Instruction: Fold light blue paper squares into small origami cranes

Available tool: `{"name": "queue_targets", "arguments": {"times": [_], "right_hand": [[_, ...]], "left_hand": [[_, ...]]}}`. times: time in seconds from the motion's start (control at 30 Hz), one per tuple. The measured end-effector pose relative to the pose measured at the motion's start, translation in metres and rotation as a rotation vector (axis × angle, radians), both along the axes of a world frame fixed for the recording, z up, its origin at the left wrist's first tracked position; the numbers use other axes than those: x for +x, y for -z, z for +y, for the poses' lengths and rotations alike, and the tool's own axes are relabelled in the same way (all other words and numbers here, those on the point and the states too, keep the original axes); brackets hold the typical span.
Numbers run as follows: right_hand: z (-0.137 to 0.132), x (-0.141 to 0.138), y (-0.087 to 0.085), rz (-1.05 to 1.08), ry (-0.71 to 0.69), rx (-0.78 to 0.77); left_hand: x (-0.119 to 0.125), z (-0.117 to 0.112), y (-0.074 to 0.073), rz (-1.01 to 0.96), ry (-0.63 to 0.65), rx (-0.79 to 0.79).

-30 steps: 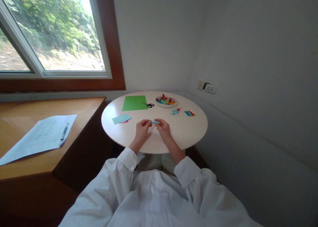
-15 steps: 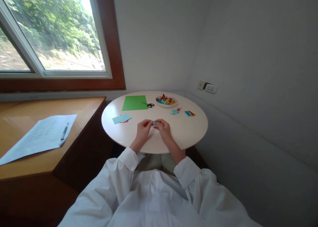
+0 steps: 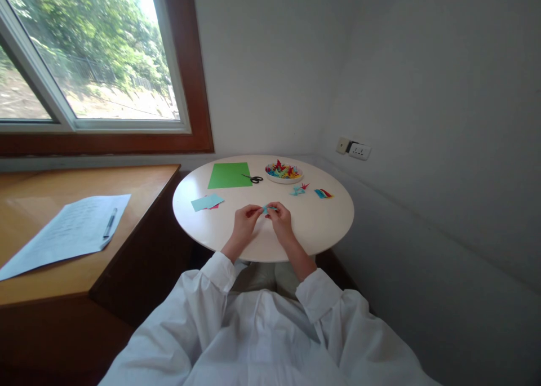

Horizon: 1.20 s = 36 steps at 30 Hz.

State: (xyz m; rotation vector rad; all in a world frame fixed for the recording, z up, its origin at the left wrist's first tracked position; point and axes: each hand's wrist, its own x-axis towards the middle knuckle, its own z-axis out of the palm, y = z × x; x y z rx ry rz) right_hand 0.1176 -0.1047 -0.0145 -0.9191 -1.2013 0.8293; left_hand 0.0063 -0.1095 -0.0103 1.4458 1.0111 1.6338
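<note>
Between my fingertips is a small piece of folded light-blue paper (image 3: 265, 209), held over the near middle of the round white table (image 3: 228, 228). My left hand (image 3: 245, 221) pinches its left side, fingers closed. On the other side my right hand (image 3: 280, 219) grips it between thumb and fingers. Much of the paper is covered by the fingers, so its exact shape cannot be made out. Beyond my right hand lie light-blue folded paper pieces (image 3: 297, 191) and a red paper crane (image 3: 305, 186).
A white bowl (image 3: 284, 180) of colourful folded paper stands at the back, near black-handled scissors (image 3: 256, 179) touching a green sheet (image 3: 229, 175). Light-blue paper (image 3: 207, 202) over pink lies left; coloured strips (image 3: 323, 193) lie right. A wooden desk (image 3: 147, 200) holds a written sheet (image 3: 71, 228) and pen (image 3: 110, 223).
Both hands have shifted very slightly to the right with the folded paper, and a little more of the light blue shows between the fingers. Everything else lies as before.
</note>
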Motion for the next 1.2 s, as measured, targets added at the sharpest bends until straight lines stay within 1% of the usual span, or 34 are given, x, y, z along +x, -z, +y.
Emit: {"name": "queue_targets", "arguments": {"times": [0.17,0.3,0.37,0.43,0.6,0.67,0.8,0.87,1.0,1.2], "right_hand": [[0.000,0.008,-0.003,-0.109,0.006,0.049],[-0.007,0.020,-0.007,-0.195,0.016,0.082],[-0.014,0.023,-0.010,-0.221,0.026,0.105],[-0.023,0.024,-0.013,-0.247,0.044,0.166],[-0.038,0.020,-0.026,-0.176,0.067,0.201],[-0.040,0.019,-0.032,-0.173,0.100,0.219],[-0.042,0.020,-0.040,-0.223,0.216,0.263],[-0.043,0.021,-0.043,-0.251,0.239,0.276],[-0.046,0.023,-0.048,-0.248,0.224,0.342],[-0.054,0.020,-0.061,-0.202,0.238,0.433]], "left_hand": [[0.002,0.001,-0.001,-0.017,0.022,-0.018],[0.005,-0.005,-0.007,-0.043,0.070,-0.058],[0.007,-0.011,-0.012,-0.058,0.093,-0.071],[0.008,-0.017,-0.018,-0.065,0.104,-0.070],[0.011,-0.030,-0.036,-0.078,0.138,-0.026],[0.013,-0.034,-0.042,-0.120,0.152,-0.034],[0.018,-0.039,-0.050,-0.250,0.226,-0.100],[0.018,-0.041,-0.052,-0.253,0.220,-0.107],[0.016,-0.044,-0.058,-0.158,0.152,-0.054],[0.012,-0.058,-0.074,-0.059,0.094,0.046]]}}
